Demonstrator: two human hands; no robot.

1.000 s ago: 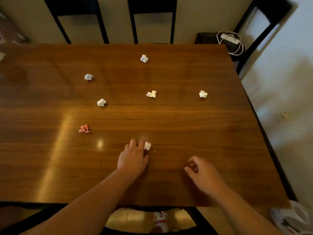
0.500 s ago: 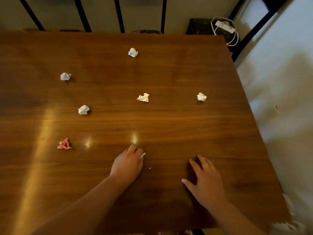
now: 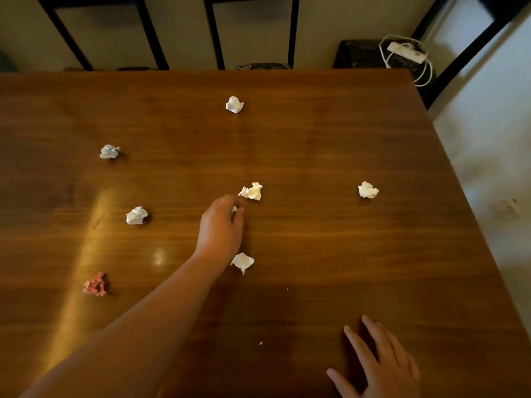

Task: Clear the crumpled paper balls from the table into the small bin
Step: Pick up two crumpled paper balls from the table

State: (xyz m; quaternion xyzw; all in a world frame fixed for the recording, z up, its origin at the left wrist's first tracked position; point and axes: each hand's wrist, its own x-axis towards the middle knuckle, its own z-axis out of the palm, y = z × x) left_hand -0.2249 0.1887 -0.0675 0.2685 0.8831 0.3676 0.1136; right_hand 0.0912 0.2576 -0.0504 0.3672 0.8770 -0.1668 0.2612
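Several crumpled paper balls lie scattered on the brown wooden table. A white ball is farthest, a greyish one lies at the left, a cream one in the middle, and a white one at the right. Nearer are a white ball and a pink ball. My left hand reaches to just short of the cream ball, fingers curled round a white scrap that barely shows. Another white ball lies beside that wrist. My right hand rests flat near the front edge. No bin is in view.
Dark chair backs stand along the table's far side. A white power strip with cable sits on a dark stool at the back right. The table's right edge drops to pale floor, where a small object lies.
My left hand has moved from the near part of the table forward to the middle cream ball. A white ball now lies uncovered by its wrist. My right hand stays flat.
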